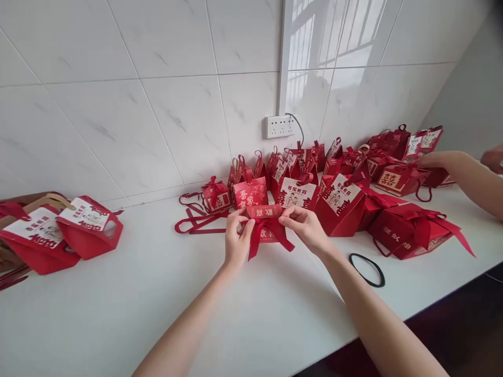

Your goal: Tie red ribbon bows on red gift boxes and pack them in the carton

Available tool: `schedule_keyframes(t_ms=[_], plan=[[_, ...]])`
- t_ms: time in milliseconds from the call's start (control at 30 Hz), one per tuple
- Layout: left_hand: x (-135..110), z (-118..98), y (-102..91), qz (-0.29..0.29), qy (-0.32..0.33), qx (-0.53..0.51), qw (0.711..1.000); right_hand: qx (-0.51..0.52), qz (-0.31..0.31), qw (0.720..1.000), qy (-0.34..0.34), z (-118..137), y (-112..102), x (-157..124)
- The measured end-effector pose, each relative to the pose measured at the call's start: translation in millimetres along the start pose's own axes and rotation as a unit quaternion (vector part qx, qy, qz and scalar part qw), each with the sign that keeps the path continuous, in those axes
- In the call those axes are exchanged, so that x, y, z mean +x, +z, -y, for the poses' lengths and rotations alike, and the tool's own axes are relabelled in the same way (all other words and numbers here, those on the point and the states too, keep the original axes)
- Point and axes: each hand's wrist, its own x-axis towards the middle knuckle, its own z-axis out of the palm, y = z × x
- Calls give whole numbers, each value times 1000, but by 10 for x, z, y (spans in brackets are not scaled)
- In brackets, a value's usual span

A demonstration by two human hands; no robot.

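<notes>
A small red gift box [267, 234] with a red ribbon stands on the white counter [165, 293] in front of me. My left hand [237, 240] pinches the left end of the ribbon at the box's top. My right hand [305, 225] pinches the ribbon on the right side. Both hands are closed on the ribbon, whose tails hang down the box's front. Right behind it stand more red gift boxes [298, 192].
Several red gift boxes line the tiled wall, more lie at right [408, 230] and two at far left [58, 233]. A black hair band [367, 269] lies on the counter. Another person's arm [459, 175] reaches among boxes at right. A wall socket [279, 126] is above.
</notes>
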Motion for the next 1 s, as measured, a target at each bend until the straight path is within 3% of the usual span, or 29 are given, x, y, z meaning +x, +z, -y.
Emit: schedule_keyframes(t_ms=[400, 600, 733, 933, 1000], plan=[[-73, 34, 92, -30, -24, 4, 999, 101, -22, 993, 62, -32, -26, 40], [-51, 44, 76, -14, -17, 15, 1000, 133, -21, 988, 77, -79, -70, 74], [-53, 34, 82, -1, -53, -14, 999, 139, -21, 985, 99, -125, -88, 93], [-20, 39, 64, 3, -111, -65, 992, 169, -35, 983, 64, -62, -247, 119], [3, 56, 47, 6, -135, -81, 987, 124, 16, 992, 25, -10, -318, 83]])
